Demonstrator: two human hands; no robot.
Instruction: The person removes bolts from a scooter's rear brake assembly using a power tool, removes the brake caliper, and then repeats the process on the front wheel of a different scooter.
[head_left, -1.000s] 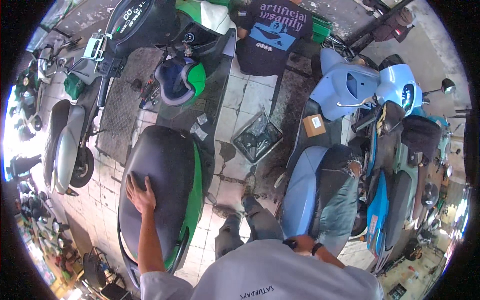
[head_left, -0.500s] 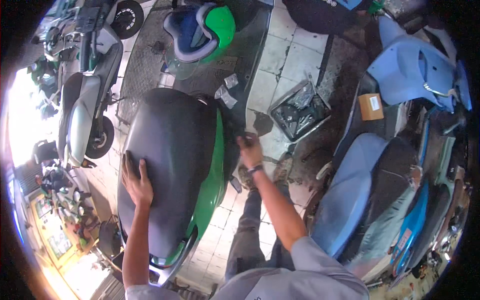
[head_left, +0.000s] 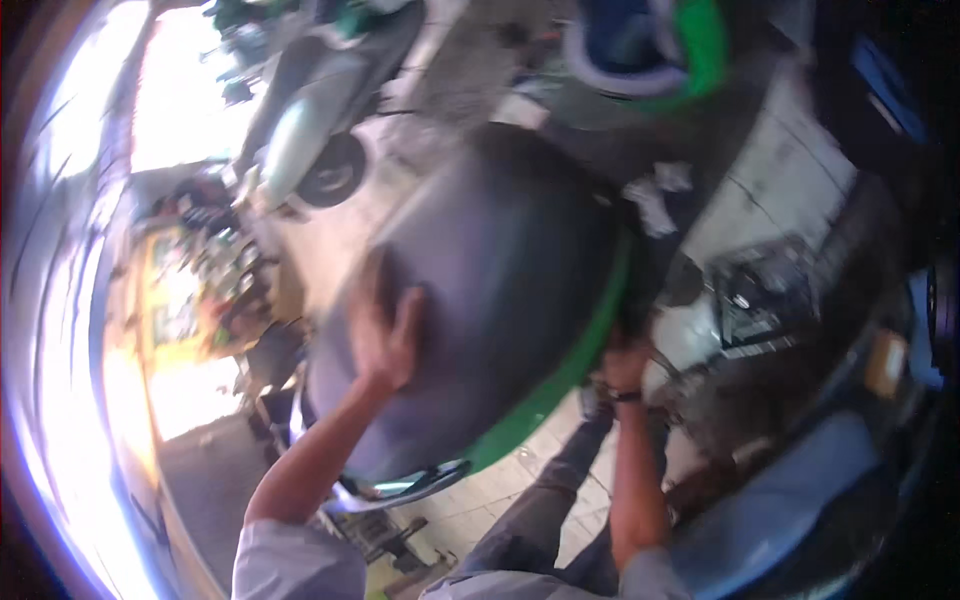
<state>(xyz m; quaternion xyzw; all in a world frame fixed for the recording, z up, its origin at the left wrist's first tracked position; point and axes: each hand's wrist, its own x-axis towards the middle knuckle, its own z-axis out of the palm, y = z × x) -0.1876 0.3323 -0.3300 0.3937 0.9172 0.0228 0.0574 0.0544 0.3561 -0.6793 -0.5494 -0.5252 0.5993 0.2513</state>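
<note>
L hand [head_left: 385,345] palm down on seat [head_left: 490,260], toward its L edge, w/ thumb spread well apart from fingers. Pinches nothing; can't tell how hard pressed.

Seat mid-view: long, black, rounded, seen from above, slanting from lower L to upper R, on green scooter [head_left: 550,415] w/ bright green flank along R side of seat.

R hand [head_left: 627,362] low by that green flank, nr front R part of seat, w/ dark band [head_left: 626,397] round wrist. Fingers too blurred & shadowed; can't tell grip, spread or closed, nor if touching scooter or just beside.

Both forearms bare, entering from bottom edge out of pale grey sleeves [head_left: 300,560]; dark trousers [head_left: 520,520] visible btwn them.

Past front of seat, at top edge: helmet [head_left: 625,75], open side up, w/ blue lining, pale rim & green shell, partly cut off by edge of view. Btwn helmet & seat, toward R, on dark footboard [head_left: 725,140]: small pale packets [head_left: 655,208], close together, contents unclear.

R of green scooter, on floor: dark tray [head_left: 757,350] w/ jumble of parts inside, too blurred to name. Farther R, nr edge: small brown box [head_left: 886,363]. Lower R: smooth blue bodywork [head_left: 790,490] of another scooter.

Upper L, well apart from seat: grey scooter [head_left: 300,130] w/ dark wheel [head_left: 333,172]. Far L: strong white glare, w/ blurred clutter [head_left: 215,265] alongside. Motion blur over most of view.
</note>
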